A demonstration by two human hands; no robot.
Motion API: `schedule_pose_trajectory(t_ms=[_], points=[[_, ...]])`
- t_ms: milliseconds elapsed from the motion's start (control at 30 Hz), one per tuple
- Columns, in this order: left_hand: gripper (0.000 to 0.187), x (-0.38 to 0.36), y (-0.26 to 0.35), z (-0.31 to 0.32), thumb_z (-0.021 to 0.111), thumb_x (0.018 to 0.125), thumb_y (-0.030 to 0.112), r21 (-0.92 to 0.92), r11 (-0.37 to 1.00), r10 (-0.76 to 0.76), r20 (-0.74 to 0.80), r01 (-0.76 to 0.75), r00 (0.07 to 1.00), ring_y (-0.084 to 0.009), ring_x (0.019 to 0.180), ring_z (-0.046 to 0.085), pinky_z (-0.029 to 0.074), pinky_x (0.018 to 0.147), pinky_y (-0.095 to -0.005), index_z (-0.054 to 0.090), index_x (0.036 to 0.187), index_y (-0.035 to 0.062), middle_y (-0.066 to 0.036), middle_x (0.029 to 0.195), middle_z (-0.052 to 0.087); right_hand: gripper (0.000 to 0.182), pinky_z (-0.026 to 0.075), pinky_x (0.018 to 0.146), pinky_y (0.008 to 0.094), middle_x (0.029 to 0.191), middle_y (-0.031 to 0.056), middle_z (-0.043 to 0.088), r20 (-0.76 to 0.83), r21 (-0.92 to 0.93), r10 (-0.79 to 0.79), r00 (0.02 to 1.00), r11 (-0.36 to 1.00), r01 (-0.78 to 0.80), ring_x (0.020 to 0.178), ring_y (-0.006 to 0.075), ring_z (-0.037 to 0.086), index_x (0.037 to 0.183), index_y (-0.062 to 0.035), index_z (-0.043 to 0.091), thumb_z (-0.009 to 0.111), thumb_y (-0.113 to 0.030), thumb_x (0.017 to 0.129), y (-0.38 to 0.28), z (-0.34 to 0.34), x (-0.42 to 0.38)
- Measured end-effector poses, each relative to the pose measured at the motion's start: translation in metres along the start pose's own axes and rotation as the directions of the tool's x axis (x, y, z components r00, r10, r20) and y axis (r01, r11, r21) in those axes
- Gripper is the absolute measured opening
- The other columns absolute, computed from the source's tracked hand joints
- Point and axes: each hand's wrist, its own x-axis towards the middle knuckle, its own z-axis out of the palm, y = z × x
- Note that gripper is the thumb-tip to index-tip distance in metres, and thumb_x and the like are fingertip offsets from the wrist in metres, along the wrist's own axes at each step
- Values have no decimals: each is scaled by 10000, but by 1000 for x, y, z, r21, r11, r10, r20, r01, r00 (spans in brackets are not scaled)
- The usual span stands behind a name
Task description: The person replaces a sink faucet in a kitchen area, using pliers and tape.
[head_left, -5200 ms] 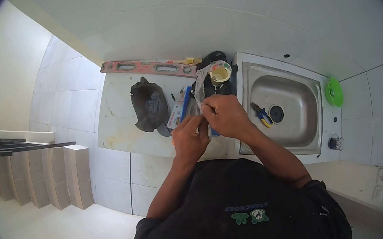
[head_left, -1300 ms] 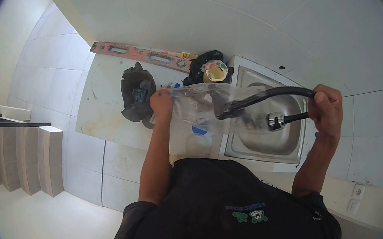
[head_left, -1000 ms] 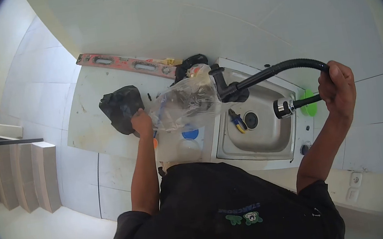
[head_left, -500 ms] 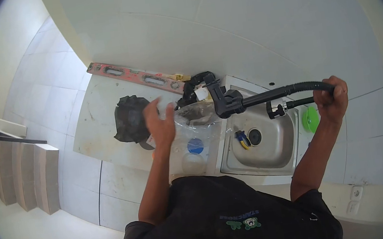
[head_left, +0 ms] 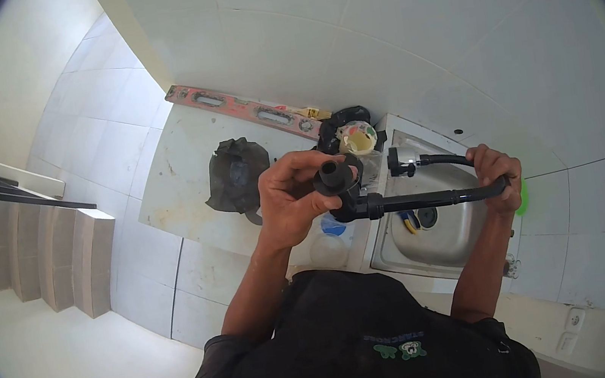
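Observation:
Across both hands I hold a black flexible-neck faucet [head_left: 426,201], level above the sink. My left hand [head_left: 282,207] is closed around its base end, thumb and fingers at the round collar. My right hand [head_left: 497,172] wraps the bend of the hose. From that bend the hose doubles back to a chrome spray head [head_left: 403,160], which points left. Beneath the faucet is a steel sink [head_left: 455,236], where pliers with blue and yellow handles [head_left: 408,222] lie beside the drain, partly covered.
On the counter left of the sink sit a crumpled black plastic bag [head_left: 237,171] and a blue object [head_left: 332,223] near clear plastic. A red spirit level [head_left: 246,110] and a patterned roll [head_left: 357,138] are by the wall. A green bowl [head_left: 523,197] shows behind my right hand.
My left hand, open and empty before, has moved right and closed on the faucet's base. The faucet has come lower, its base turning up toward me. My right hand has shifted left and down.

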Motion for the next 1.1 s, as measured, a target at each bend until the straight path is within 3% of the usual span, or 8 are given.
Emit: schedule_pose_trajectory(t_ms=[300,500,567,733,833,900,967,1100], points=[[446,1,4,-14,814,732,49,-96,995,4,42,0,999,-247,948,676,544,872,-376,504,1051,29,-135,950,671,488,405,768,407,618,23,443,-47,8,121,992,993,-120,638,184,414,660,-40,573,710,-502,736,10,20,2],[669,4,10,-7,743,835,258,-176,977,-154,-195,119,969,-266,952,663,548,845,-371,345,1319,25,-201,998,650,331,357,475,248,593,-19,376,-206,273,332,921,923,-272,523,63,330,793,-38,516,606,-326,928,10,47,4],[790,1,0,-9,689,867,358,155,981,116,-8,-114,993,-249,936,657,542,801,-345,222,1417,38,-219,1015,640,326,347,457,243,588,-26,364,-220,308,409,885,890,-335,507,59,320,797,-42,519,591,-326,939,7,55,6],[682,-7,15,-20,645,894,386,396,918,21,-49,0,999,-167,826,631,502,706,-278,324,1373,20,-157,960,640,306,324,413,241,566,-48,342,-273,339,618,737,779,-528,451,42,285,819,-55,528,557,-325,961,-6,72,11],[514,-8,15,-12,618,917,373,411,910,3,-120,47,993,-122,735,591,465,646,-249,437,1238,15,-106,877,629,269,445,531,274,663,15,455,-96,250,679,728,724,-643,551,101,448,911,-28,570,580,-295,941,-6,67,19],[438,-4,18,-5,607,926,366,444,895,16,-151,53,988,-103,682,566,449,622,-242,479,1158,18,-82,818,623,305,496,758,334,906,104,566,-52,-518,207,977,831,-204,816,205,580,1053,-4,591,609,-267,899,-1,81,36],[349,-2,21,1,577,947,337,624,775,-53,-84,94,995,-101,634,545,435,598,-245,473,1073,28,-67,710,601,416,440,923,350,1166,145,542,151,-615,263,953,780,-118,1067,265,545,1168,-9,579,642,-279,857,-25,101,61],[327,10,31,14,522,965,333,740,659,-160,-36,135,986,-77,676,547,463,617,-230,463,1085,34,-33,778,560,406,466,801,391,972,146,622,417,-655,403,815,755,-38,924,299,607,1112,-19,600,651,-339,866,-9,129,98]])
